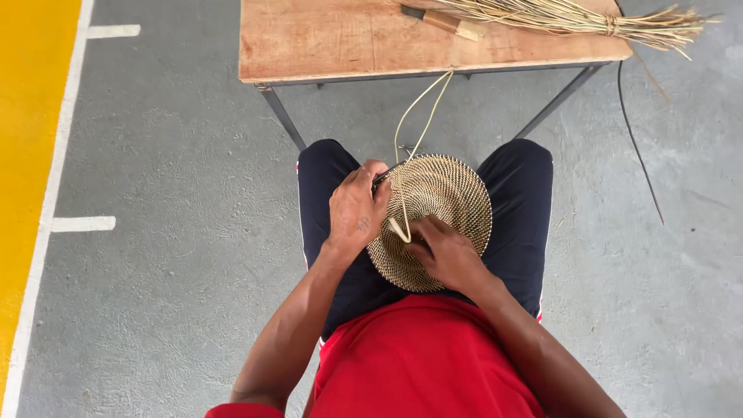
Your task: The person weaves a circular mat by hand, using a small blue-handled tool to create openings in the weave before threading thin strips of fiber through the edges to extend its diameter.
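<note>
weaving is the work in hand: a round, shallow basket disc of pale straw coiled with dark stitching rests on the seated person's lap, propped between knees in dark trousers. the left hand is curled closed over the disc's upper left rim, and something dark pokes out from under its fingers, too small for me to say what it is. the right hand lies on the lower face of the disc with fingers bent shut, pinching a thin pale straw strand where it meets the weave. that strand loops up from the hands and climbs toward the edge of the wooden counter in front of the knees.

on the counter lies a tied bundle of long dry straw stalks, and beside it a tool with a wooden handle, well apart from both hands. a thin dark cord trails over the grey concrete floor to the right.

to my eye a stitch is midway, the strand just being fed at the rim. i judge the next move calls for drawing the loose loop snug without kinking it, while the left hand holds the rim steady.
</note>
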